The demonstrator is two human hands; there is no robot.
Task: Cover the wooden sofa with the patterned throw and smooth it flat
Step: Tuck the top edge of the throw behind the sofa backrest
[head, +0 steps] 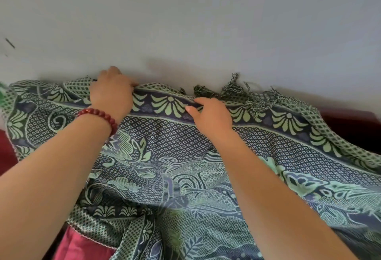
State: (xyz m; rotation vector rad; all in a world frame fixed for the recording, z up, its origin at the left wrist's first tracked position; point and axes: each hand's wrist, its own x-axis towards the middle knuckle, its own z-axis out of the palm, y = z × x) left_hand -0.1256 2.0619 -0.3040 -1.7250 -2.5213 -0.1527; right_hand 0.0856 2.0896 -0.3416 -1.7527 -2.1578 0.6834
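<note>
A dark red cushion (6, 148) is seen at the far left, partly covered by the patterned throw (175, 152), which is draped over the sofa back against the pale wall (185, 12). The throw's top edge is gripped by the left hand (112, 92), fingers curled over it, a red bead bracelet (99, 118) worn at the wrist. The border is pinched by the right hand (210, 113). Tangled fringe (247, 94) lies beyond, and dark sofa wood (354, 127) is exposed at the right.
</note>
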